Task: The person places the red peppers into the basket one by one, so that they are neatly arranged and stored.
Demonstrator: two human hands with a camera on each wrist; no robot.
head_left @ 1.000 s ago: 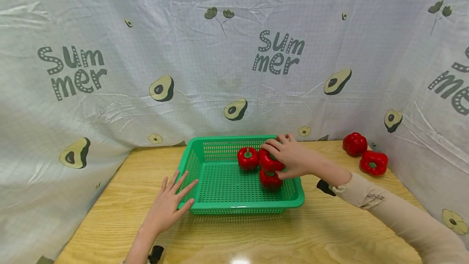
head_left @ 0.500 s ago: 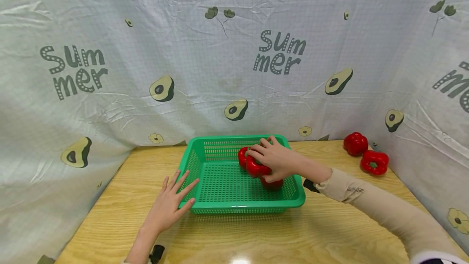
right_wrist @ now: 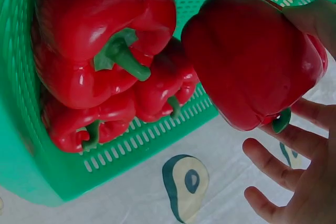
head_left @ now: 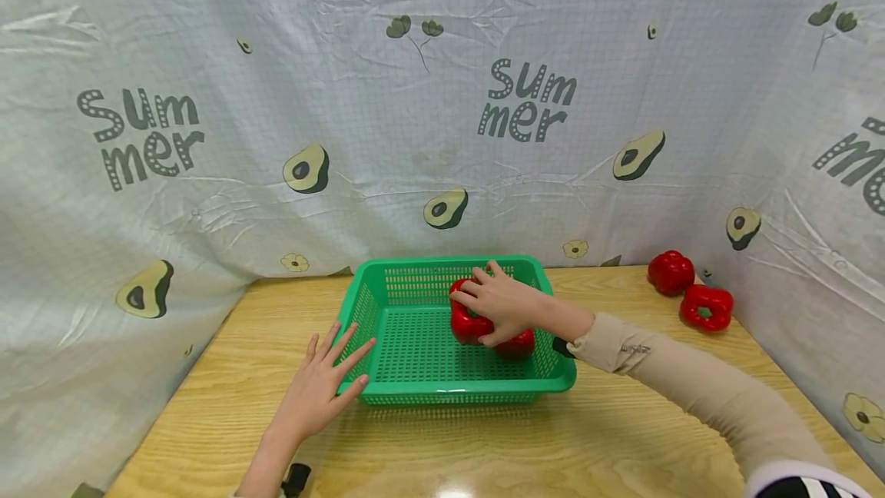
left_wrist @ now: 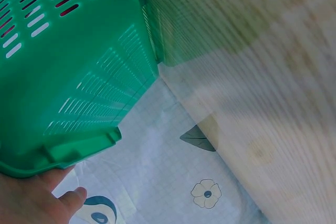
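Note:
My right hand point(head_left: 503, 304) grips a red bell pepper point(head_left: 467, 324) from above, inside the outline of the green basket point(head_left: 449, 387). In the right wrist view the thumb and fingers span that pepper, whose short green stem points down. Beside it in the basket are a large red pepper point(right_wrist: 105, 35) with a thick stem and two more, a pepper point(right_wrist: 163, 87) and a pepper point(right_wrist: 86, 121); in the head view the hand covers most of them. My left hand point(head_left: 314, 390), fingers spread and straight, rests on the basket's left rim. The left wrist view shows the basket's outer side.
Two more red peppers lie at the table's right end, one pepper point(head_left: 670, 272) behind the other pepper point(head_left: 706, 308). The wooden table point(head_left: 442, 444) backs onto a white curtain point(head_left: 346, 98) printed with avocados and the word summer.
My right hand has moved leftward with the pepper in its grip, from above the basket's right side toward the middle. The left hand stays at the rim.

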